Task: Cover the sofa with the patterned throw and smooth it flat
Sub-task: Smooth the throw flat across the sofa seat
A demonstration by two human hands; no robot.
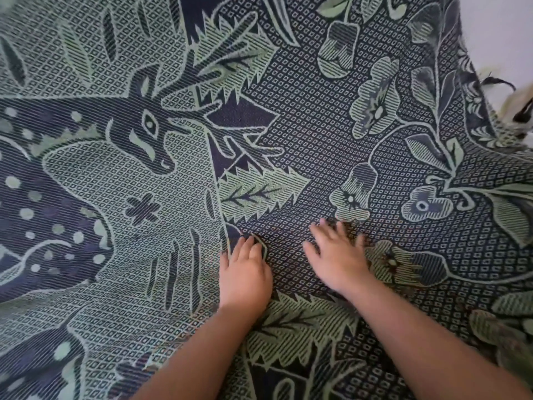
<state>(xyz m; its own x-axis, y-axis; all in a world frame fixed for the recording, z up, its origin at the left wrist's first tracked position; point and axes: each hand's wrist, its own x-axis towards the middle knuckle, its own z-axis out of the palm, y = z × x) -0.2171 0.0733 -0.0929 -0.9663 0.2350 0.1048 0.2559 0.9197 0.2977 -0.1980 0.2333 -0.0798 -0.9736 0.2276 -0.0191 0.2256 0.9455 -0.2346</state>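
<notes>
The patterned throw [302, 116], dark navy and pale green with a deer, leaves and flowers, fills nearly the whole head view and hides the sofa under it. My left hand [245, 272] rests on the cloth at a long crease, fingers curled into a small fold. My right hand [337, 255] lies palm down with fingers spread flat on the throw, just right of the left hand. Low ripples run through the cloth around both hands.
A pale wall [501, 39] shows at the top right past the throw's edge. Fringe tassels [516, 111] hang at that right edge. Nothing else lies on the cloth.
</notes>
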